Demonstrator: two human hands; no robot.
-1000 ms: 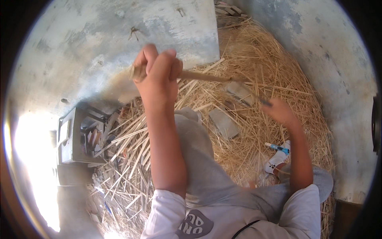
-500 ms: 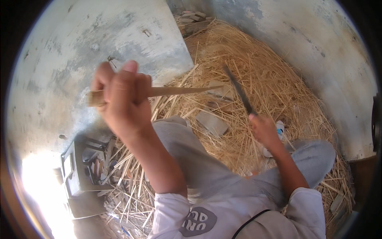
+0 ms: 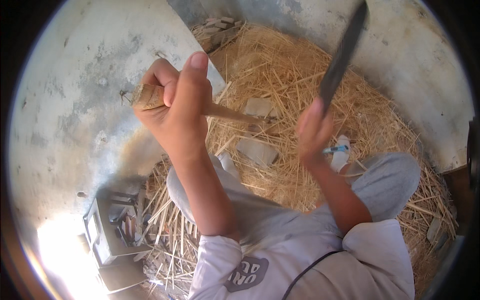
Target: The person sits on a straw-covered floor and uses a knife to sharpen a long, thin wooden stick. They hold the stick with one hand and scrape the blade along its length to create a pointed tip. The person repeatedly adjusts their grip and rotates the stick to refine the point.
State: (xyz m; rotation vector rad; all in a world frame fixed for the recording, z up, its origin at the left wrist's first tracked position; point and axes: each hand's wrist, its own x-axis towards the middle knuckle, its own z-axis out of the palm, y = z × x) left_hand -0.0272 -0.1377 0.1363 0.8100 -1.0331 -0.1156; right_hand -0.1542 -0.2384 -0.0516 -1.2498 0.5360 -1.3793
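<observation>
My left hand (image 3: 185,102) is raised at the left, closed around a light brown wooden stick (image 3: 232,114). The stick's thick cut end sticks out by the fingers, and its thinner end slants down to the right over the flat blocks; I cannot tell whether it touches them. In my right hand (image 3: 314,130), closed on its handle, is a machete (image 3: 344,57) with a long dark blade. The blade points up and away, slightly blurred by motion, apart from the stick. The handle is mostly hidden by my fingers.
Straw-like wood strips (image 3: 295,65) cover the floor around my crossed legs. Two flat blocks, a far one (image 3: 260,106) and a near one (image 3: 257,151), lie ahead. A white object with a blue part (image 3: 341,152) sits by my right knee. Stained walls (image 3: 100,100) curve around; a grey frame (image 3: 107,240) stands lower left.
The machete has swung up and to the right. My left hand has moved right, turning the stick so its thin end dips lower. The view has shifted slightly.
</observation>
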